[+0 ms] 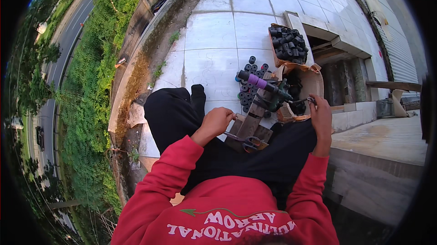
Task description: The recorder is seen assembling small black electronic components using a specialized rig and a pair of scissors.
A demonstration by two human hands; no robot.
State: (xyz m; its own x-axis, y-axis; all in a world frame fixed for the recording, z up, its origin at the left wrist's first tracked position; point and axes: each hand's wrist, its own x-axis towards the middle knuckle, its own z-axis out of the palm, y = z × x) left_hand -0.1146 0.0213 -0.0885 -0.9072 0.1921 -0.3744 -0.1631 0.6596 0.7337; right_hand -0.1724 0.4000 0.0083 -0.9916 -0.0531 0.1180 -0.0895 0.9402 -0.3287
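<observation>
Gripping the crank handle [311,100] at right of center in the frame, the right hand [322,117] had its fingers closed on the end of it. The handle reached leftward to a dark green hand-cranked machine [275,101], which stood near the middle of the frame. A purple roll [257,82] with black ends sat on the machine's spindle, tilted toward the upper left. Left of the machine, the left hand [215,124] held its thumb and fingertips together; whether anything small was pinched between them could not be told. A wooden board [253,118] sloped down from the machine, and scissors [251,144] with dark handles lay at its lower end, above the black trousers [250,166]. Black rolls [246,95] stood grouped on the white tiles [210,65] just beyond the board. An open cardboard box [315,81] holding dark pieces was just behind the right hand, and farther up the frame a second box [276,56] was heaped with black rolls. Green bushes [91,122] and a road [54,69] filled the left side of the frame.
</observation>
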